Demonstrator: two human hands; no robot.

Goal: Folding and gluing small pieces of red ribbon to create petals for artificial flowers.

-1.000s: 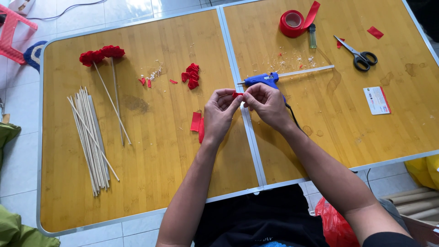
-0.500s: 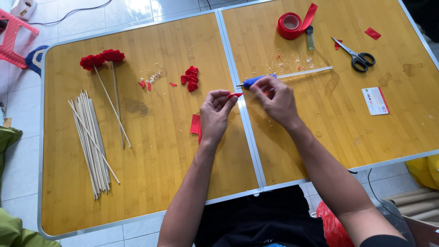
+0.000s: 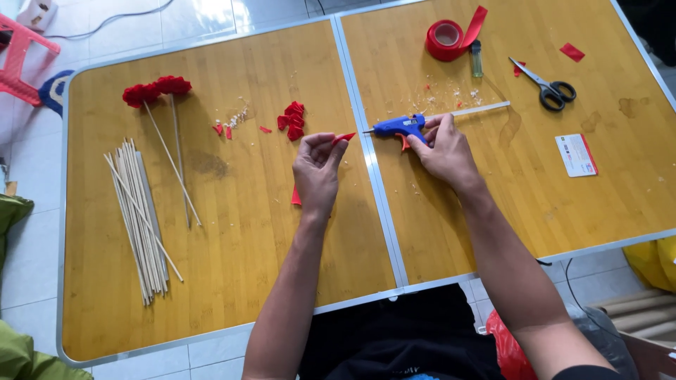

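Observation:
My left hand [image 3: 317,171] pinches a small folded piece of red ribbon [image 3: 343,138] between thumb and fingers, just left of the table's centre seam. My right hand [image 3: 444,149] grips the blue glue gun [image 3: 396,127], whose nozzle points left toward the ribbon piece and stops a short way from it. A white glue stick [image 3: 482,108] juts out of the gun's back to the right. A small pile of folded red ribbon pieces [image 3: 292,119] lies just beyond my left hand.
Two red ribbon flowers on sticks [image 3: 156,90] and a bundle of wooden sticks [image 3: 138,214] lie at the left. A red ribbon roll [image 3: 446,36], a lighter [image 3: 477,58], scissors [image 3: 548,86] and a card [image 3: 575,155] sit at the right.
My hands have parted. The right hand left the ribbon piece and took hold of the glue gun; the left keeps the ribbon piece.

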